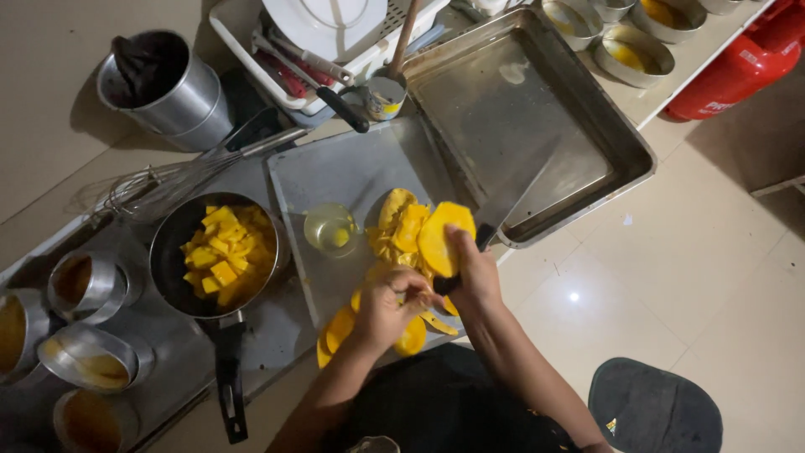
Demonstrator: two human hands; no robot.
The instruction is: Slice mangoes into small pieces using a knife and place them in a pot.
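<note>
My right hand (474,270) grips the black handle of a knife (513,200), whose blade points away over the tray edge. Its thumb presses on a large yellow mango piece (442,237). My left hand (384,309) is curled around another mango piece just beside it. Both hands are over a grey metal board (348,172) with a pile of mango peels and slices (401,222); more peels (335,331) lie at its near edge. To the left, a black frying pan (172,277) holds mango cubes (225,254).
A small glass bowl (331,228) stands on the board. Behind are a large steel tray (520,117), a whisk (168,186), a steel pot (163,84) and a dish rack (251,46). Metal moulds (84,285) sit left and top right (637,54). A red gas cylinder (746,63) stands on the floor.
</note>
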